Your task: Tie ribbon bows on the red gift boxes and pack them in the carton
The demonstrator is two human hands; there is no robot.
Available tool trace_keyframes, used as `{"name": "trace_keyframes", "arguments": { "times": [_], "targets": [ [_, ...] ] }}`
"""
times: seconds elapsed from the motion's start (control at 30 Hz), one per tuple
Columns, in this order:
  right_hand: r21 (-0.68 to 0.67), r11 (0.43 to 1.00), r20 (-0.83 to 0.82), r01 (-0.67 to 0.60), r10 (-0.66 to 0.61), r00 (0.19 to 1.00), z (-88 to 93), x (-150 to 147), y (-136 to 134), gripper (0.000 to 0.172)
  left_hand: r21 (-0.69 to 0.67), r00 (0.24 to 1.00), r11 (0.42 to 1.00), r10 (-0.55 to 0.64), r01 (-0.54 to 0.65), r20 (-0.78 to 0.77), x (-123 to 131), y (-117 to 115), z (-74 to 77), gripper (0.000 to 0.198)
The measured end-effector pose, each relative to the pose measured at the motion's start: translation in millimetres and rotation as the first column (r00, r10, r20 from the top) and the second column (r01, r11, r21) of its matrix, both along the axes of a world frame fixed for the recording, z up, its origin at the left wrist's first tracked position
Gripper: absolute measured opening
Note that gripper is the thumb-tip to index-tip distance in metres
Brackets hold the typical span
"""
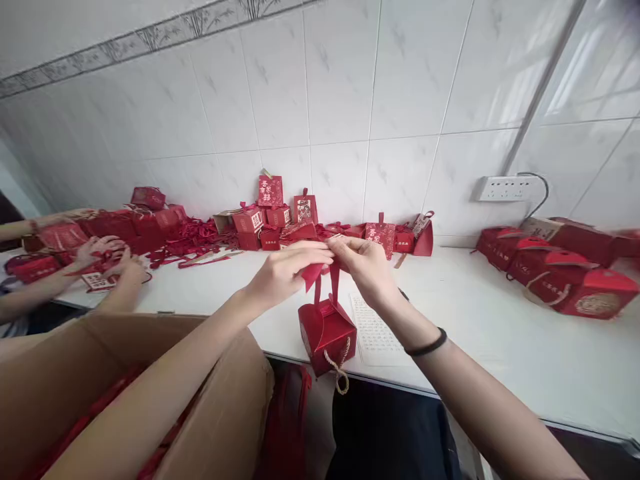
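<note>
A small red gift box (327,335) with a twisted rope handle stands at the near edge of the white table (480,333). A red ribbon (320,277) rises from its top. My left hand (285,270) and my right hand (363,263) meet above the box, both pinching the ribbon's upper ends. My right wrist wears a black band.
Several finished red boxes (273,217) and loose ribbons line the tiled wall; more red boxes (560,267) lie at the right. An open cardboard carton (215,413) sits at lower left. Another person's hands (107,257) work at the left. A printed sheet (373,330) lies under my right forearm.
</note>
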State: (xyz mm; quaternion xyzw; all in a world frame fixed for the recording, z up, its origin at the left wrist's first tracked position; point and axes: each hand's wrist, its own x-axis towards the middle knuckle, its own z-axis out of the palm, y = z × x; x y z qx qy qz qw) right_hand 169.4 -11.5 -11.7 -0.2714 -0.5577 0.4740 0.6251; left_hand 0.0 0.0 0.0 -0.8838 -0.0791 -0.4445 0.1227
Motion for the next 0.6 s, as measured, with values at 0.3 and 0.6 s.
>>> {"name": "trace_keyframes", "arguments": {
  "times": [0.3, 0.6],
  "targets": [
    [-0.096, 0.982, -0.152, 0.163, -0.176, 0.973, -17.9, 27, 7, 0.064, -0.148, 0.993, 0.982, 0.108, -0.114, -0.045, -39, -21, -30.1, 0.012],
    [-0.296, 0.9, 0.003, 0.319, -0.333, 0.943, -71.0, 88, 6, 0.048, -0.592, 0.833, 0.641, 0.141, -0.489, -0.535, -82, -44, -37.4, 0.021]
  ]
}}
